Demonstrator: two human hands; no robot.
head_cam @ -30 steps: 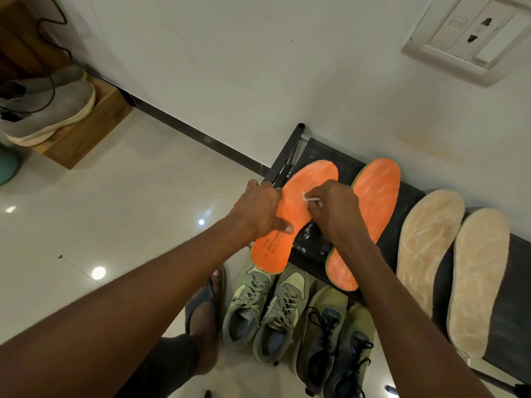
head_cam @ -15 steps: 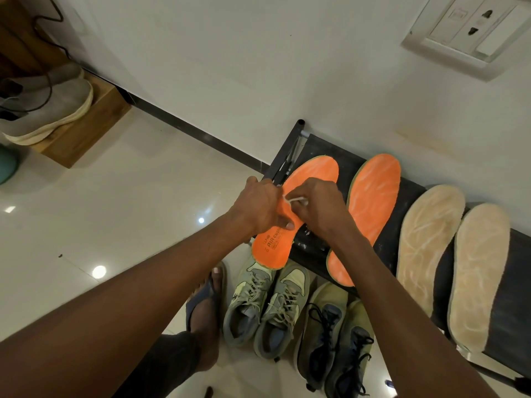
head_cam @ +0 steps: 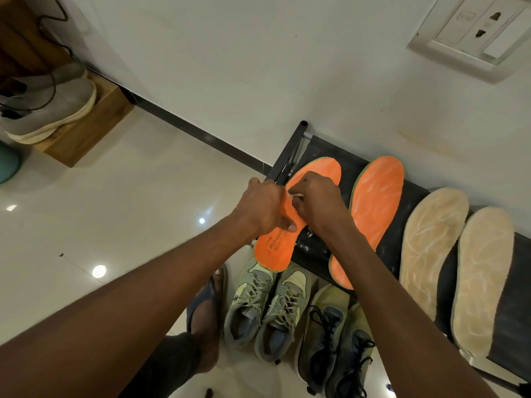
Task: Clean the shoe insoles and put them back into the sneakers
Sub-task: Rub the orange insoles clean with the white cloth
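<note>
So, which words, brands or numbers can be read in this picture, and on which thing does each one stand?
"AIR CUSHION", its end hidden under the left hand: printed on the heel of the left orange insole.
Smaller lines beside it on that insole: too small to read.
Marking on the wall socket plate: too blurred to read.
Sneakers: no readable text.

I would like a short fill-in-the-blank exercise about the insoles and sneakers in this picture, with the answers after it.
1. The black rack carries ____ insoles in all.
2. The left hand holds an insole of ____ colour.
3. The sneakers with black laces stand to the ____ of the sneakers with pale laces in the picture.

Missing words: four; orange; right
</note>
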